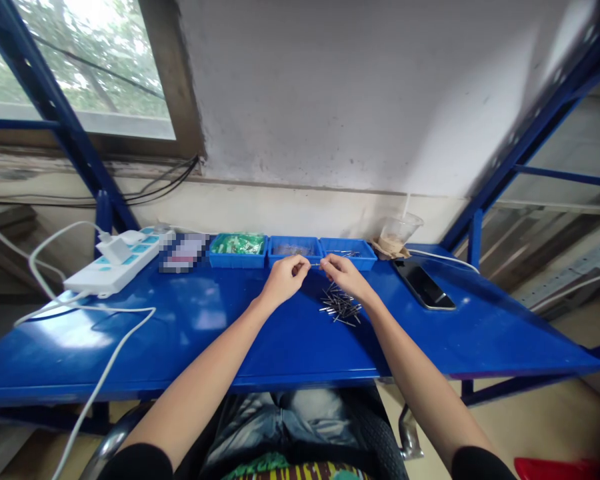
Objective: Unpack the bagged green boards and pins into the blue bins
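Note:
Both hands meet above the table in front of the blue bins. My left hand is closed in a pinch at one end of a thin metal rod. My right hand pinches the other end, so only the short middle of the rod shows between the fingertips. Its exact kind is too small to make out. Just below my right hand lies a loose pile of thin metal rods, dark and silvery. Behind the hands stand a blue bin of small clear pieces and a blue bin with a few rods.
A blue bin with green and white packets stands left of the others. On the blue table are a white power strip with trailing cables, a phone and a plastic cup. Blue frame posts rise at both sides.

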The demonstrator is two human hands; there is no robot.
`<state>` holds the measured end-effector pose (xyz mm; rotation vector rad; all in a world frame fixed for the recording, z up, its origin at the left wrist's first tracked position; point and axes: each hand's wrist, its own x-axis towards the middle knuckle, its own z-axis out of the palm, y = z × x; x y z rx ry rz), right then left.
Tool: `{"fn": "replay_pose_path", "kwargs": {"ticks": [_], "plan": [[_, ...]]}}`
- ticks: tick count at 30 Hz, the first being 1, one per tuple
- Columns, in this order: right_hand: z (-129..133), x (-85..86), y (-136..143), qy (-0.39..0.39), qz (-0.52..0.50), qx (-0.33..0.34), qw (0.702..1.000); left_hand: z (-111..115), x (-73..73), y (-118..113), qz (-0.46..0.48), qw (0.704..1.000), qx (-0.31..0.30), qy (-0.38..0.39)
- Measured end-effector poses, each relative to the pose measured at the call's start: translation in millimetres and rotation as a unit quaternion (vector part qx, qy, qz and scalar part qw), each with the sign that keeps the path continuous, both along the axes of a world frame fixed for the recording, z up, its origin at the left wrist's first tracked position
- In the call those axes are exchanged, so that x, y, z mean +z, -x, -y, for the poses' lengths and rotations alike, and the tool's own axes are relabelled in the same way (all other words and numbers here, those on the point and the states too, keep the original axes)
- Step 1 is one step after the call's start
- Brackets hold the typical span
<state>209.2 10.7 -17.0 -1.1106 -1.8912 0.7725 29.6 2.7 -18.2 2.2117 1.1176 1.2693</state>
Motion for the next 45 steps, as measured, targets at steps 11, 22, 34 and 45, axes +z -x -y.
{"fn": "replay_pose_path", "kwargs": {"ticks": [11, 22, 34, 45], "plan": [[-11.1, 5.6, -36.2, -0.164, 0.069, -0.298, 0.938, 6.4, -24.8, -24.5, -0.206, 0.976, -0.069, 0.000], [-1.8, -0.3, -2.3, -0.047, 0.142, -0.097, 0.984, -3.4, -18.3, -9.6, -0.149, 0.989, 0.000, 0.003], [0.3, -4.8, 5.9, -0.020, 0.019, -0.006, 1.000, -10.8, -6.5, 2.8, 0.010, 0.995, -0.027, 0.100], [0.9, -1.3, 4.4, 0.014, 0.049, -0.037, 0.998, -8.3, -9.4, -2.7, 0.036, 0.996, -0.001, 0.078]]}}
